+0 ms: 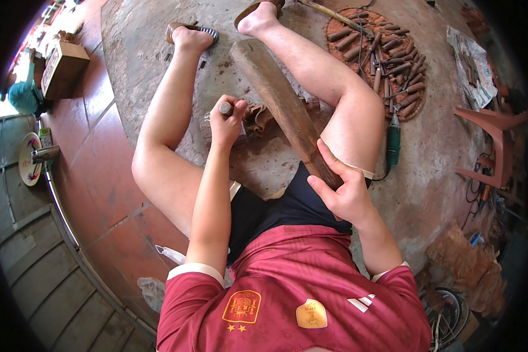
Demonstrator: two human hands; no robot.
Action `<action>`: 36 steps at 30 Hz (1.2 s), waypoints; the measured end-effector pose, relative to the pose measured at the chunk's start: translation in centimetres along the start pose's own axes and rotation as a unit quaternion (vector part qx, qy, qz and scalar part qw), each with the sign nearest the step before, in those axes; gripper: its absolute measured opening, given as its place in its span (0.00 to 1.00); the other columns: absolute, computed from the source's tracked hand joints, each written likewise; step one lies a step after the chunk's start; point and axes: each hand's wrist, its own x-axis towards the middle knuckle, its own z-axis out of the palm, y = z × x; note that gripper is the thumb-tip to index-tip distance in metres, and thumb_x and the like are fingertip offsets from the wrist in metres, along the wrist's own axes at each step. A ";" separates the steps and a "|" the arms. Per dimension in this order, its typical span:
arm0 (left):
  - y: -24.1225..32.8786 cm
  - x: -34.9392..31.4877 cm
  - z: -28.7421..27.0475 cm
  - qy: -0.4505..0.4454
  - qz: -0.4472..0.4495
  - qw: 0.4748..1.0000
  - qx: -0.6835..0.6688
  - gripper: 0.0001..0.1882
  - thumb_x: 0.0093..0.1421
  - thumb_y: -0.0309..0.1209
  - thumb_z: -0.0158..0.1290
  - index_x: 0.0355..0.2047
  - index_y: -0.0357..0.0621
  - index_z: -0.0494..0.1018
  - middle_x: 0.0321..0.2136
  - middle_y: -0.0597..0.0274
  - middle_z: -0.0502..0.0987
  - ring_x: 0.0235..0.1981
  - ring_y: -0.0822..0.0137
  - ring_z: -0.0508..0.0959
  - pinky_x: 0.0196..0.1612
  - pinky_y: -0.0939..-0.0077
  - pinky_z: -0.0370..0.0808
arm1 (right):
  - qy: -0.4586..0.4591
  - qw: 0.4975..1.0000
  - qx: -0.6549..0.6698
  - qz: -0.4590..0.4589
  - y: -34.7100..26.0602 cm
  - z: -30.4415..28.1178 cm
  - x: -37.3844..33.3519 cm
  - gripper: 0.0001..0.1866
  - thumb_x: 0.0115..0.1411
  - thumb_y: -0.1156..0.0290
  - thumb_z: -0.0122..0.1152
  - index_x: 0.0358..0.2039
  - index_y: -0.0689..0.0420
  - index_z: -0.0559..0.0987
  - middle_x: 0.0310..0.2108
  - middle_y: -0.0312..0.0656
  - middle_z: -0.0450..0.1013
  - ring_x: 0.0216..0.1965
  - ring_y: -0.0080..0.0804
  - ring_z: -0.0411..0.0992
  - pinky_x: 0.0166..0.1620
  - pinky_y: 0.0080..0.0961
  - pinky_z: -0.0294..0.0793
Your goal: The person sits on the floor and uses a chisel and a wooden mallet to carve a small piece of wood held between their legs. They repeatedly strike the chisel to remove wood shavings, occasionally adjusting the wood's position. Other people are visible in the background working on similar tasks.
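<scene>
My left hand (227,123) is closed round a chisel (226,108); the round butt of its handle points up and its blade is hidden. Just beside and beneath that hand lies a carved brown wood piece (263,121), on the floor between my legs. My right hand (345,190) grips the narrow end of a long wooden mallet (278,97). The mallet's thick head slants up and away to the left, passing above the wood piece and hiding part of it. The mallet and the chisel butt are apart.
Several carving tools (398,66) lie on a round reddish mat at the far right, with a green power tool (393,144) and its cord nearer me. Further right stands a brown plastic stool (496,141). A wooden box (66,69) sits far left, a pedestal fan (30,158) below it.
</scene>
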 end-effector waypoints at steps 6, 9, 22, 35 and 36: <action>-0.9 -0.1 -0.3 0.015 0.093 0.994 0.048 0.17 0.57 0.34 0.60 0.17 0.40 0.68 0.13 0.68 0.71 0.18 0.79 0.67 0.22 0.81 0.65 | 0.000 1.000 -0.016 -0.014 0.5 0.3 0.0 0.34 0.53 0.75 0.65 0.61 0.60 0.65 0.34 0.54 0.78 0.38 0.23 0.76 0.43 0.20 0.73; -1.7 0.0 0.4 0.059 0.134 0.981 0.124 0.20 0.56 0.35 0.61 0.13 0.39 0.67 0.09 0.62 0.68 0.13 0.74 0.67 0.19 0.78 0.65 | -0.006 1.000 -0.021 -0.001 0.4 0.2 0.0 0.34 0.53 0.75 0.65 0.61 0.59 0.65 0.34 0.55 0.78 0.38 0.24 0.76 0.43 0.20 0.73; -3.6 0.2 0.0 0.072 0.145 0.981 0.107 0.17 0.59 0.25 0.53 0.13 0.36 0.67 0.10 0.66 0.69 0.13 0.79 0.67 0.18 0.83 0.63 | -0.021 0.999 -0.027 -0.003 0.6 0.4 0.3 0.34 0.52 0.74 0.66 0.60 0.58 0.66 0.31 0.56 0.77 0.32 0.31 0.78 0.40 0.23 0.74; -3.0 0.2 0.2 0.100 0.165 0.970 0.148 0.14 0.53 0.28 0.57 0.14 0.38 0.68 0.09 0.56 0.65 0.10 0.67 0.67 0.18 0.75 0.65 | -0.021 0.998 -0.048 -0.044 0.8 1.0 0.8 0.36 0.51 0.74 0.66 0.61 0.56 0.66 0.25 0.53 0.75 0.26 0.40 0.76 0.34 0.28 0.74; -2.9 0.3 0.3 0.097 0.181 0.968 0.144 0.13 0.53 0.28 0.57 0.15 0.38 0.69 0.09 0.55 0.66 0.11 0.66 0.69 0.19 0.75 0.66 | -0.024 0.997 -0.057 -0.054 0.6 1.0 0.9 0.36 0.51 0.73 0.66 0.61 0.56 0.66 0.24 0.52 0.74 0.25 0.41 0.75 0.34 0.29 0.73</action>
